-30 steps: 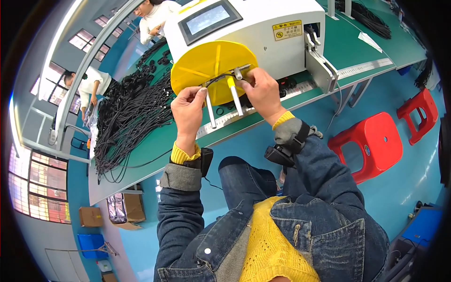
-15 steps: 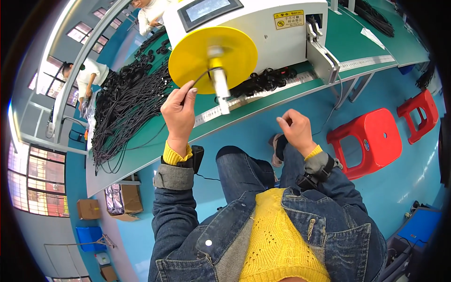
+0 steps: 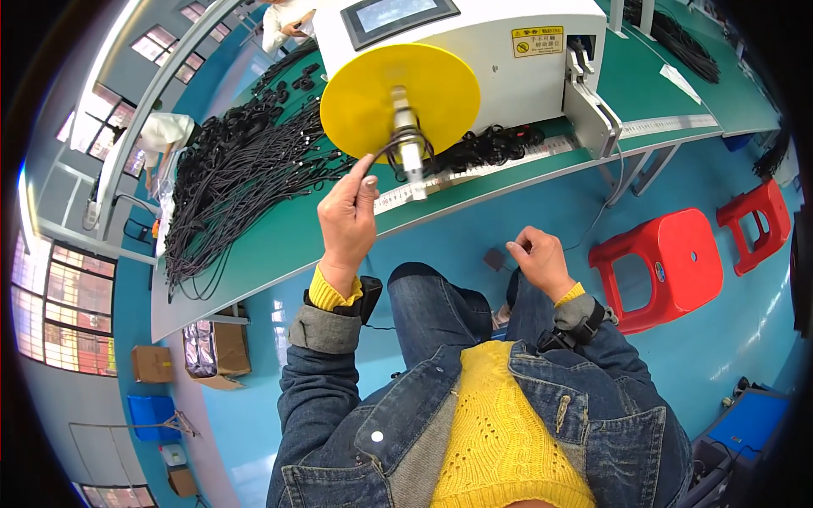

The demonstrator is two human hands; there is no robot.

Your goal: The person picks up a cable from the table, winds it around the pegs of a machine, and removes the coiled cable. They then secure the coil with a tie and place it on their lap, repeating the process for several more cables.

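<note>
Keep the left hand pinched on the black cord at the yellow disc above the green surface, cord taut, while the right hand, fingers curled together, stays low

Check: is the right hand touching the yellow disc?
Apart. The head view shows the right hand down near the knee, with bare blue floor and the bench edge between it and the yellow disc. Only the left hand reaches toward the disc.
</note>
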